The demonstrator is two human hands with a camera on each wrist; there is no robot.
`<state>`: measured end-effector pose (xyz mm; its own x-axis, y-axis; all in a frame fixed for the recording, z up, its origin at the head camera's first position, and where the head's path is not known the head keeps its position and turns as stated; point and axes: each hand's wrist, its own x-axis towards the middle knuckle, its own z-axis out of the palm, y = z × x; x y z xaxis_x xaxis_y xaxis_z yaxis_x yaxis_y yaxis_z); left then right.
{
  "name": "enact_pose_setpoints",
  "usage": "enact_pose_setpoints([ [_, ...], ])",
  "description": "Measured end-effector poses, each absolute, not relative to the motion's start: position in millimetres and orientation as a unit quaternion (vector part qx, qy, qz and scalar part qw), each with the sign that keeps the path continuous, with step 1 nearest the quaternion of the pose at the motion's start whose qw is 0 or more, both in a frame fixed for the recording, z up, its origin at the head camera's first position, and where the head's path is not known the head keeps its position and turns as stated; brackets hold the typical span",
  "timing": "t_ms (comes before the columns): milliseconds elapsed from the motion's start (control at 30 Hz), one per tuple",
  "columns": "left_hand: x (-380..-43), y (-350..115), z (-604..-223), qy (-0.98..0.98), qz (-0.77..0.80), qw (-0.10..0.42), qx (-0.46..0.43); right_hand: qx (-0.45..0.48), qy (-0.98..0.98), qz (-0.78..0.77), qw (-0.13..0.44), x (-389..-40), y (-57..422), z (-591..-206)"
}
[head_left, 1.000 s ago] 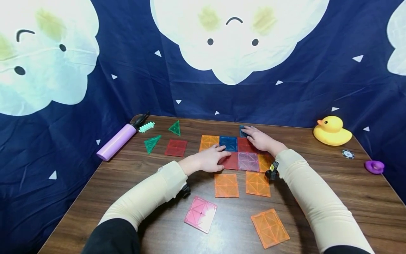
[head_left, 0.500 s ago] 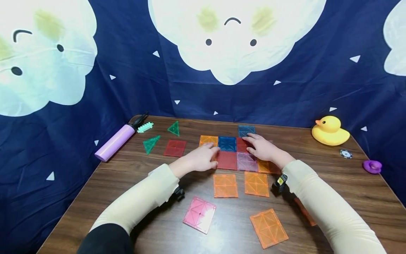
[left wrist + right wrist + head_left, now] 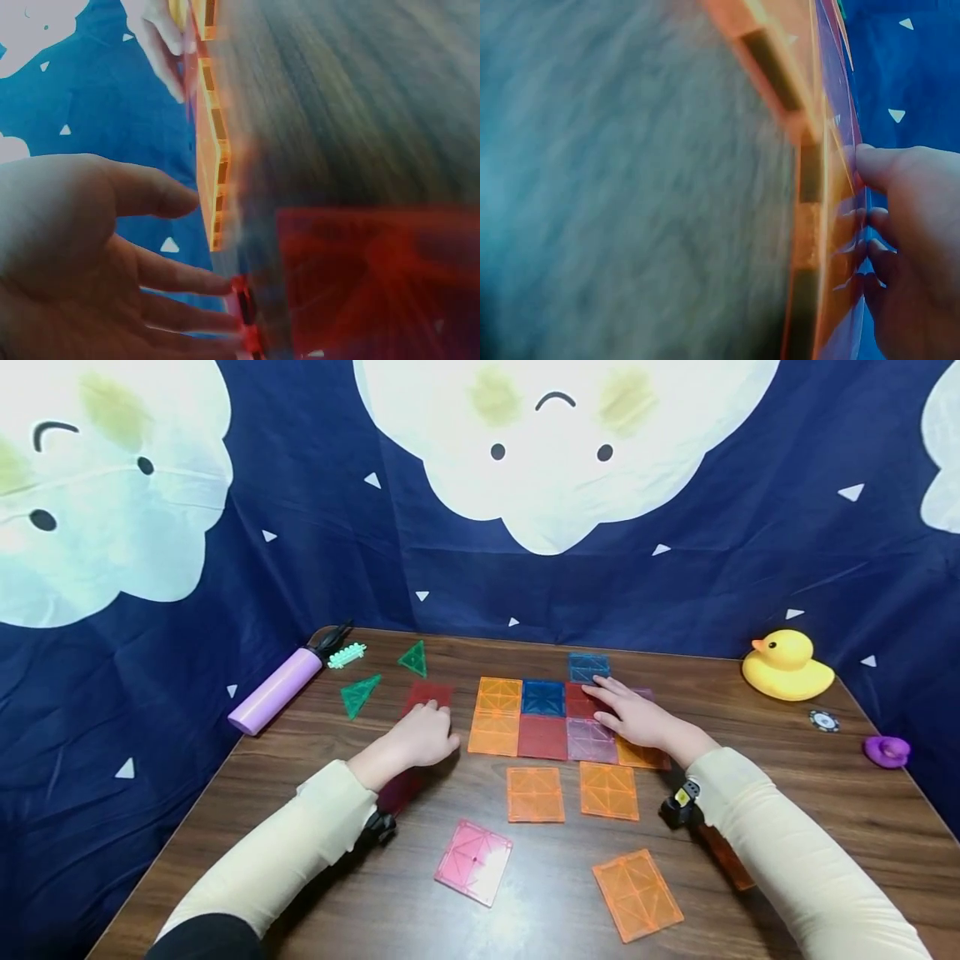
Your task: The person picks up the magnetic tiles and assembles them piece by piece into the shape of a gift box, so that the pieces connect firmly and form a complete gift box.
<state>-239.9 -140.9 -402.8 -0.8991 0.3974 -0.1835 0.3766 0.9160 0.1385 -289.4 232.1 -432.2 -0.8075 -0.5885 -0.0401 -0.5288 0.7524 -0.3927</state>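
In the head view my left hand (image 3: 423, 733) reaches over a red square tile (image 3: 430, 692), its fingertips on the tile's near part. The left wrist view shows those fingers extended, the tips at a red tile's edge (image 3: 244, 307). Another red tile (image 3: 397, 792) lies partly under the left wrist. My right hand (image 3: 637, 717) rests with loosely extended fingers over the right part of a flat block of translucent tiles. Its fingertips are at a red tile (image 3: 579, 700) in the back row, beside a blue tile (image 3: 543, 697). A purple tile (image 3: 591, 741) lies in front of it.
A separate blue tile (image 3: 588, 667) lies behind the block. Loose orange tiles (image 3: 536, 794) and a pink tile (image 3: 474, 862) lie nearer me. Green triangles (image 3: 362, 696) and a lilac pump (image 3: 277, 692) are at left, a yellow duck (image 3: 787, 666) and purple duck (image 3: 887, 752) at right.
My left hand has moved left from the tile block to the red tile, which sits slightly farther right. My right hand has drawn back from the rear blue tile onto the block.
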Motion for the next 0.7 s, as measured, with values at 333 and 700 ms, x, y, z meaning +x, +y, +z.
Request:
enact_pose_setpoints([
  [333, -274.4, -111.9, -407.5, 0.966, 0.052, 0.09, 0.235, -0.299, 0.932, -0.187, 0.082, -284.7, 243.2, -434.0],
  [700, -343.1, -102.7, -402.5, 0.961, 0.063, 0.126, 0.236, -0.298, 0.931, -0.194, 0.084, -284.4, 239.9, -434.1],
])
